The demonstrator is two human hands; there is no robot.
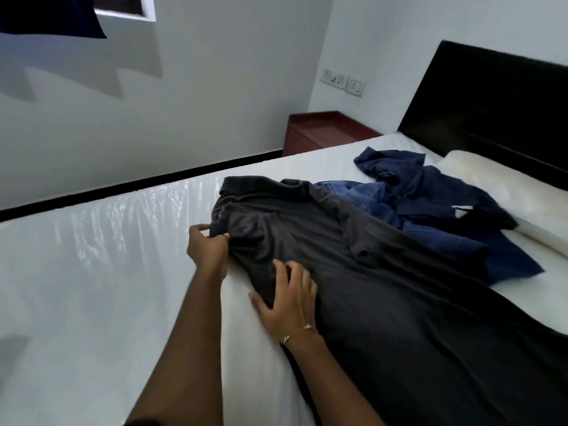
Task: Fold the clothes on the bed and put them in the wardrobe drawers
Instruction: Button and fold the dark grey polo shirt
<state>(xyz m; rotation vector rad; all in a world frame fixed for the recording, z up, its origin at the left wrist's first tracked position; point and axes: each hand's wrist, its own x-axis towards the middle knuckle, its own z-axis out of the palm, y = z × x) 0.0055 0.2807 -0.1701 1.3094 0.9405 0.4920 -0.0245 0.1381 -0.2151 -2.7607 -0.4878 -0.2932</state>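
A dark grey polo shirt [384,278] lies spread across the white bed [92,287], collar toward the far edge. My left hand [209,250] pinches the bunched sleeve of the grey shirt near its left shoulder. My right hand [292,299], with a thin bracelet at the wrist, rests with spread fingers on the shirt's side edge just below. Behind the grey shirt lies a heap of blue clothes: a denim piece [368,201] and a navy shirt [430,186].
A white pillow [498,186] lies against the black headboard [491,106] at the right. A reddish-brown bedside table [319,133] stands in the corner beyond the bed. A dark blue cloth [52,16] hangs at the top left by a window.
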